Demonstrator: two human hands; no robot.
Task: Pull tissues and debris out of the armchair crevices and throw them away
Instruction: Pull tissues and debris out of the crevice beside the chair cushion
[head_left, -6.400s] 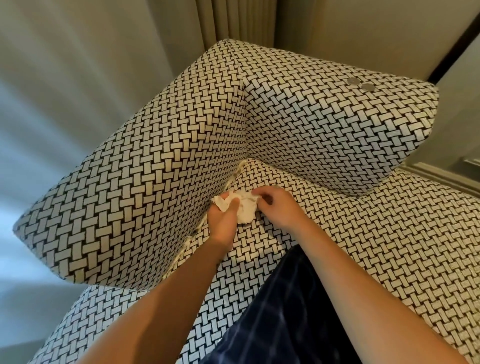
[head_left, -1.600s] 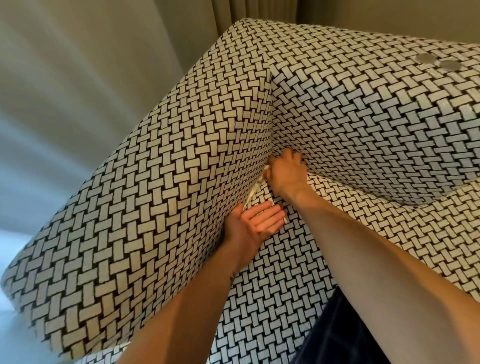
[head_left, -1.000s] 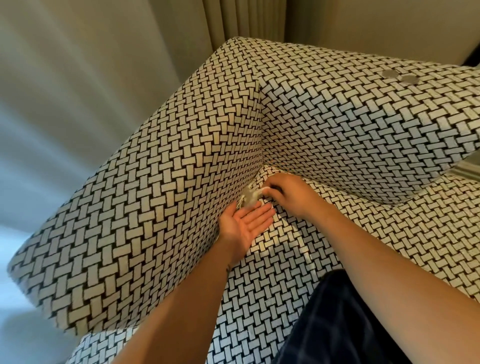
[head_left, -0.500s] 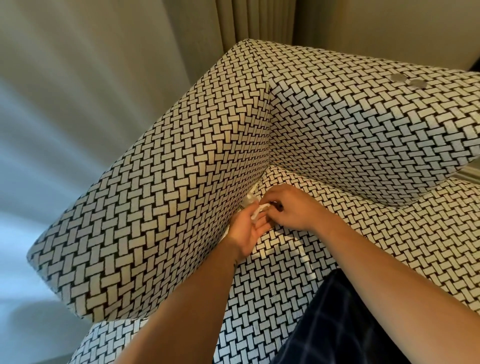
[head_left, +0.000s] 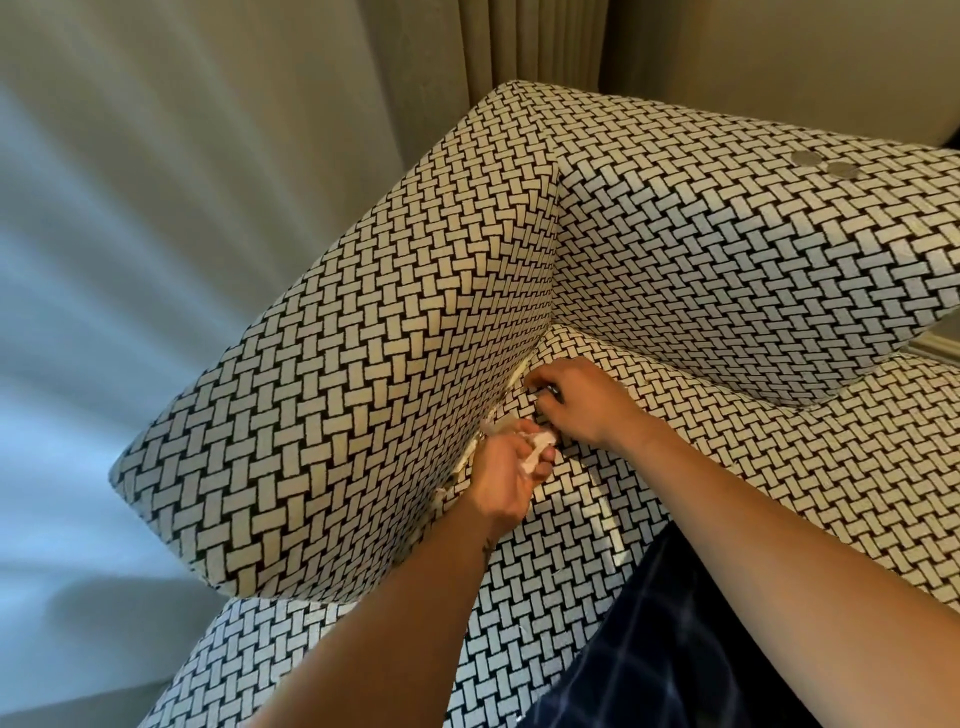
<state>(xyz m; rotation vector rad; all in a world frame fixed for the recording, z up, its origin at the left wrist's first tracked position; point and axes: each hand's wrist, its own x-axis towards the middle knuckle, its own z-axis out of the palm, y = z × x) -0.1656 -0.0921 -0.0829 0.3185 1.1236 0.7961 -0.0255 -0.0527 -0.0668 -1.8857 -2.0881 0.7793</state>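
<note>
The armchair (head_left: 363, 395) is covered in black-and-white woven-pattern fabric. My left hand (head_left: 506, 470) grips a wad of crumpled white tissue (head_left: 537, 446) beside the crevice between the left arm and the seat. More pale tissue (head_left: 517, 376) shows in that crevice (head_left: 467, 457), farther back and also lower down. My right hand (head_left: 582, 405) sits just behind the left, fingers curled with the tips at the crevice; I cannot tell whether they pinch anything.
The chair back (head_left: 753, 270) rises to the right, with two round grey buttons (head_left: 821, 162) on its top. Curtains (head_left: 530, 47) and a pale wall stand behind. A dark checked garment (head_left: 701, 649) covers my leg at the bottom.
My left hand, flat and open a second ago, has curled round the tissue passed into it. My right hand has gone back to the crevice.
</note>
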